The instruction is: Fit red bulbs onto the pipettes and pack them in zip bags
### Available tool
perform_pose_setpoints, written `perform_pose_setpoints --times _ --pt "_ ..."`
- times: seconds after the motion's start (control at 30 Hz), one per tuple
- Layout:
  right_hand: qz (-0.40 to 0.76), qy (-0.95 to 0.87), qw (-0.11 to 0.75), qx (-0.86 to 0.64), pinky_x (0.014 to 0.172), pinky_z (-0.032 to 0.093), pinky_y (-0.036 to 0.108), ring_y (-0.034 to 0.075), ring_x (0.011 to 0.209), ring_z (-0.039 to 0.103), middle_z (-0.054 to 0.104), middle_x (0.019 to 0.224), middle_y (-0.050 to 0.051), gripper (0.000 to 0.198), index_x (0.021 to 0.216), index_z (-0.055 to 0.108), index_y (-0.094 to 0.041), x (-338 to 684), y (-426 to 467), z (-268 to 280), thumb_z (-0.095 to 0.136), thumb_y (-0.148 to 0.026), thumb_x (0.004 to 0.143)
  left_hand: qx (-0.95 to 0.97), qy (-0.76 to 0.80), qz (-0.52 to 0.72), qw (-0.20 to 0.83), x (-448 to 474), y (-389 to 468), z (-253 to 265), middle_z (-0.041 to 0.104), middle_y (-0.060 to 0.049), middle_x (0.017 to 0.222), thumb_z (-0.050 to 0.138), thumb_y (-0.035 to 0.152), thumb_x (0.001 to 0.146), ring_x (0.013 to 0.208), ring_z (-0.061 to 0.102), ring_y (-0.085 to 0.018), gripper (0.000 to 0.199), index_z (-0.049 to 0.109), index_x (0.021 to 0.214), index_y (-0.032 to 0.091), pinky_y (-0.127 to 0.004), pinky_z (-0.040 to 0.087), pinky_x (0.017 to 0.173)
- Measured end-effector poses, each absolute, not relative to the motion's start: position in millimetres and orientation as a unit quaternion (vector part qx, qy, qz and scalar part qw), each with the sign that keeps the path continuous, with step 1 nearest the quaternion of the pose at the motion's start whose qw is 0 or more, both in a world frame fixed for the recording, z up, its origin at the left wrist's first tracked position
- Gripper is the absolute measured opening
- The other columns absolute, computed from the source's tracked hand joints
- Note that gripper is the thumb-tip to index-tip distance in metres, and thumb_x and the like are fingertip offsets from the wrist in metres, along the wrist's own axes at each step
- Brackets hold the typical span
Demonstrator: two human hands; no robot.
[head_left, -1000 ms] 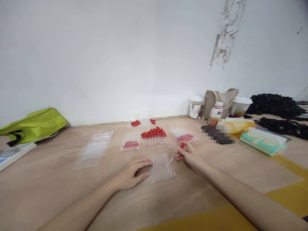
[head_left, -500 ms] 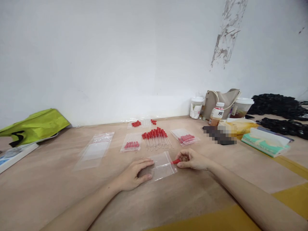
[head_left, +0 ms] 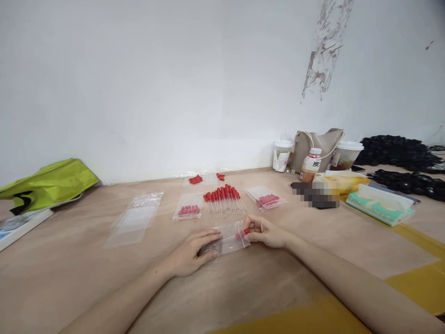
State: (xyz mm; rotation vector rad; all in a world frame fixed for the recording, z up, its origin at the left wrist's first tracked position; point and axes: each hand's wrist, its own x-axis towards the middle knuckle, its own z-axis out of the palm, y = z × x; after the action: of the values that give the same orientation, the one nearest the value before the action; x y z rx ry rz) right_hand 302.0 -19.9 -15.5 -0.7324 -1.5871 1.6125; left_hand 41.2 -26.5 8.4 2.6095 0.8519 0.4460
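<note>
A clear zip bag (head_left: 227, 245) lies on the table in front of me. My left hand (head_left: 193, 250) rests flat over its left end, thumb and fingers apart. Between the fingertips of my right hand (head_left: 266, 232) is a red-handled tool (head_left: 242, 233) with a thin shaft. Its shaft and part of the handle are within the bag's right-hand opening. Just beyond, several similar red-handled tools (head_left: 224, 195) lie in a row, handles pointing away from me. Filled bags of them lie on either side, one left (head_left: 187, 207) and a small stack right (head_left: 266, 198).
Flat clear bags (head_left: 135, 218) lie at the left, near a lime-green bag (head_left: 52, 178). Small red pieces (head_left: 195, 179) lie by the wall. On the right are a drink bottle (head_left: 310, 165), lidded cups (head_left: 282, 155), a beige handbag (head_left: 321, 144), a tissue pack (head_left: 378, 206) and black items (head_left: 396, 150).
My right hand has moved left, sliding the red-handled tool further into the clear bag. My left hand stays in place on the bag. The view has shifted slightly.
</note>
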Motion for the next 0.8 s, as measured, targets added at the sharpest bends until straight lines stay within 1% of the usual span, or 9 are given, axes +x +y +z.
perform_pose_setpoints --times 0.17,0.27,0.33,0.43,0.5,0.57,0.63,0.73,0.8 --pt "0.605 -0.604 0.387 -0.347 0.063 0.044 0.025 0.010 0.062 0.056 0.064 0.075 0.001 0.032 0.073 0.049 -0.016 305 -16 -20 0.071 -0.033 0.058 0.916 0.304 0.171 0.200 38 -25 7 0.045 -0.005 0.127 0.045 0.036 0.084 0.116 0.040 -0.021 0.038 0.047 0.120 0.026 -0.037 0.035 0.095" --pt "0.577 -0.625 0.374 -0.370 0.062 0.043 0.025 0.011 0.062 0.056 0.063 0.070 0.001 0.030 0.071 0.057 -0.014 309 -13 -23 0.072 -0.034 0.056 0.911 0.301 0.182 0.214 33 -22 5 0.049 -0.005 0.124 0.046 0.035 0.084 0.114 0.043 -0.021 0.035 0.051 0.117 0.025 -0.036 0.037 0.094" --pt "0.531 -0.682 0.349 -0.363 0.064 0.043 0.026 0.012 0.066 0.056 0.063 0.073 0.003 0.027 0.074 0.063 -0.013 311 -14 -22 0.067 -0.037 0.062 0.911 0.298 0.187 0.214 29 -21 4 0.051 -0.004 0.122 0.047 0.034 0.083 0.113 0.044 -0.020 0.033 0.053 0.115 0.025 -0.035 0.037 0.094" --pt "0.406 -0.785 0.322 -0.338 0.069 0.041 0.025 0.014 0.078 0.055 0.063 0.084 0.005 0.024 0.079 0.067 -0.015 314 -17 -14 0.056 -0.035 0.074 0.911 0.299 0.190 0.209 25 -20 3 0.053 -0.004 0.119 0.047 0.032 0.084 0.111 0.046 -0.019 0.031 0.055 0.113 0.026 -0.035 0.037 0.095" --pt "0.349 -0.815 0.297 -0.355 0.066 0.041 0.023 0.013 0.075 0.054 0.063 0.081 0.004 0.023 0.078 0.067 -0.015 318 -18 -8 0.051 -0.031 0.076 0.910 0.301 0.191 0.211 25 -19 3 0.054 -0.003 0.119 0.047 0.031 0.084 0.111 0.047 -0.020 0.030 0.056 0.112 0.027 -0.036 0.037 0.095" --pt "0.317 -0.802 0.289 -0.416 0.059 0.040 0.021 0.012 0.066 0.054 0.063 0.072 0.003 0.019 0.076 0.066 -0.015 321 -16 -1 0.051 -0.027 0.075 0.908 0.303 0.193 0.215 25 -19 3 0.054 -0.003 0.119 0.047 0.031 0.084 0.112 0.047 -0.020 0.030 0.056 0.111 0.027 -0.036 0.038 0.094" --pt "0.267 -0.769 0.303 -0.496 0.053 0.038 0.020 0.011 0.059 0.053 0.062 0.065 0.002 0.015 0.072 0.064 -0.014 323 -7 4 0.051 -0.023 0.071 0.908 0.302 0.193 0.216 26 -19 2 0.054 -0.003 0.119 0.047 0.030 0.084 0.112 0.046 -0.020 0.029 0.057 0.111 0.026 -0.035 0.038 0.095" --pt "0.163 -0.716 0.312 -0.603 0.054 0.037 0.020 0.012 0.060 0.054 0.062 0.064 0.003 0.008 0.067 0.060 -0.014 318 17 12 0.053 -0.016 0.067 0.909 0.297 0.196 0.216 27 -19 2 0.054 -0.004 0.119 0.048 0.030 0.083 0.113 0.046 -0.020 0.029 0.057 0.111 0.026 -0.035 0.038 0.095" --pt "0.116 -0.681 0.314 -0.651 0.058 0.037 0.020 0.014 0.066 0.055 0.062 0.070 0.005 0.010 0.072 0.059 -0.013 310 37 14 0.054 -0.013 0.064 0.910 0.296 0.199 0.213 27 -19 2 0.054 -0.004 0.119 0.048 0.030 0.083 0.113 0.046 -0.020 0.029 0.057 0.111 0.026 -0.035 0.038 0.095"
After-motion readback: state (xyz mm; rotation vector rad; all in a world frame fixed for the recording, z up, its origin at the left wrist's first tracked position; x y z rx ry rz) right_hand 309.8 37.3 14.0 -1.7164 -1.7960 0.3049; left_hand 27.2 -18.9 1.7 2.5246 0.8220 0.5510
